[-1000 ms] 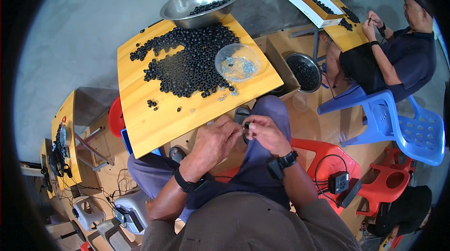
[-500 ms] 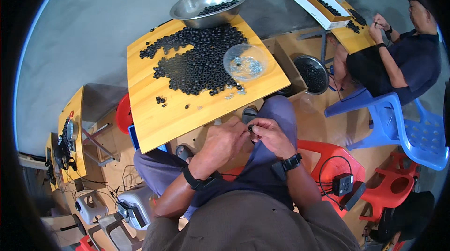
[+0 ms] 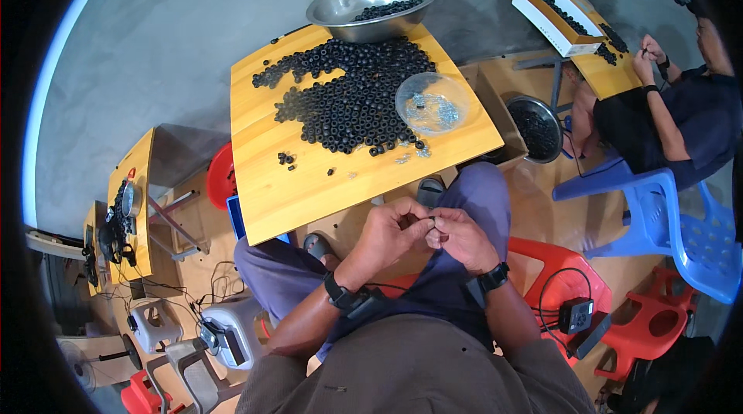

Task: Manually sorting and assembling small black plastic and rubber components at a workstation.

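My left hand [image 3: 393, 233] and my right hand [image 3: 463, 239] meet fingertip to fingertip over my lap, just off the table's front edge. Both are closed in a pinch. Between the fingertips shows a sliver of a small black ring-shaped part [image 3: 433, 220], mostly covered by the right fingers. What the left fingertips hold, if anything, is hidden. Beyond them, a wide heap of black ring-shaped parts [image 3: 352, 108] covers much of the wooden table [image 3: 263, 189]. A clear plastic bowl [image 3: 432, 103] of small shiny metal pieces stands at the heap's right.
A steel basin [image 3: 371, 8] with more black parts stands at the table's far edge. At right, a person [image 3: 665, 120] works at another table beside a white box [image 3: 553, 18] and a blue chair [image 3: 658, 213]. A red stool [image 3: 569, 282] carries a black device.
My hands have come together, and the black ring, plainer before in the right fingertips, is now mostly covered. The whole view has shifted, so the table appears further right.
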### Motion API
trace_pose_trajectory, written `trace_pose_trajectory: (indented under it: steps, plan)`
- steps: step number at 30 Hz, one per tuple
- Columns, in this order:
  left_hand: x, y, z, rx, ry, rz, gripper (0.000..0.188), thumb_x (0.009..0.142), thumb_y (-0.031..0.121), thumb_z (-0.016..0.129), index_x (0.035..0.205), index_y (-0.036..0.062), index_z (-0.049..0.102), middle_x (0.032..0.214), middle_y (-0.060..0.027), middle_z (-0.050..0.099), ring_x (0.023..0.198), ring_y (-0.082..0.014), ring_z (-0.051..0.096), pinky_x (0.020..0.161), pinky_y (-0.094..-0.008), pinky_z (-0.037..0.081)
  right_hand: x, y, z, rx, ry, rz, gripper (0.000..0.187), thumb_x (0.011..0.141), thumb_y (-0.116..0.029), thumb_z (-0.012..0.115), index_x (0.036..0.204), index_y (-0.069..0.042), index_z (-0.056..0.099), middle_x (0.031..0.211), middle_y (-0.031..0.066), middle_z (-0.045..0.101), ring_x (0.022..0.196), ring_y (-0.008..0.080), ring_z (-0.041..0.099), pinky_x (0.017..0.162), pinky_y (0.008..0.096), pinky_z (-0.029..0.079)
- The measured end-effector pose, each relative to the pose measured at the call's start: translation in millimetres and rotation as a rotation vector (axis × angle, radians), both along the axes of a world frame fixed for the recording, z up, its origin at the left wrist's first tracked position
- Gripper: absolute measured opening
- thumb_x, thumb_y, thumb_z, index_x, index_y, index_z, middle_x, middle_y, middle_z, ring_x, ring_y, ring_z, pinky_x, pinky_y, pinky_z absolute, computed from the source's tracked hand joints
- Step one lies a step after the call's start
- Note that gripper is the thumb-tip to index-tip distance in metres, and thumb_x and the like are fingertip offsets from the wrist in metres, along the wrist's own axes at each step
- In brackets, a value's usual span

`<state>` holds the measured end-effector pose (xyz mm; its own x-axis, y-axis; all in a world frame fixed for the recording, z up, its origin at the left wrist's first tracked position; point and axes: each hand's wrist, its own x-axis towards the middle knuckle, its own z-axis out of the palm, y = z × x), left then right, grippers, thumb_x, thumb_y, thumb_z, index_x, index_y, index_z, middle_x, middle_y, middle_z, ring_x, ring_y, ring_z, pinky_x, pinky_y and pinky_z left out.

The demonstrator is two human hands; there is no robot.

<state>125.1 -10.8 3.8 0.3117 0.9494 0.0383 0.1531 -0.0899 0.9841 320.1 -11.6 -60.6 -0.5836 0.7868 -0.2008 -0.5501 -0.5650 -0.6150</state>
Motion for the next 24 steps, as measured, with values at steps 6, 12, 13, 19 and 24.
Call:
trace_pose_trajectory:
  steps: [6,12,13,19,24]
  plan:
    - [-20.0,4.1,-10.5,-0.276,-0.204,-0.006,0.006,0.093,0.004,0.072,0.091,-0.0013,0.071,0.089,-0.0019,0.072,0.075,-0.0068,0.065,0.065,-0.0274,0.054,-12.4,-4.0,-15.1,-0.124,0.248,0.095,0.018,0.100,-0.019,0.062,0.107,-0.003,0.067,0.082,0.0014,0.058,0.077,0.0126,0.054,0.064,0.0253,0.042]
    - [-93.8,44.6,-12.2,0.307,0.530,0.496,0.012,0.084,0.007,0.074,0.093,-0.0007,0.072,0.084,-0.0108,0.071,0.070,-0.0242,0.068,0.065,-0.0342,0.054,-11.5,1.3,-16.0,-0.170,0.263,0.016,0.023,0.101,-0.021,0.061,0.107,0.000,0.065,0.079,0.0002,0.054,0.075,0.0122,0.051,0.064,0.0269,0.041]
    - [-102.4,50.5,-6.3,0.376,0.684,0.549,0.013,0.082,0.008,0.074,0.092,-0.0003,0.072,0.083,-0.0130,0.069,0.071,-0.0293,0.068,0.065,-0.0371,0.054,-11.5,2.0,-18.1,-0.177,0.264,0.003,0.024,0.101,-0.022,0.060,0.108,0.001,0.064,0.079,0.0000,0.053,0.074,0.0121,0.050,0.064,0.0272,0.041]
    - [-120.4,68.7,-25.4,0.371,0.927,0.449,0.014,0.081,0.014,0.073,0.085,0.0001,0.073,0.082,-0.0143,0.068,0.072,-0.0322,0.068,0.068,-0.0438,0.055,-13.4,0.7,-13.1,-0.171,0.265,-0.003,0.025,0.102,-0.022,0.060,0.109,0.001,0.064,0.081,0.0003,0.054,0.077,0.0119,0.050,0.065,0.0267,0.041]
    - [-120.9,60.7,-28.3,0.310,0.704,0.480,0.014,0.082,0.011,0.073,0.089,-0.0007,0.074,0.077,-0.0147,0.067,0.068,-0.0288,0.067,0.066,-0.0386,0.054,-23.3,0.2,1.3,-0.180,0.252,-0.013,0.023,0.101,-0.022,0.060,0.108,0.000,0.064,0.083,0.0005,0.055,0.080,0.0125,0.051,0.067,0.0273,0.042]
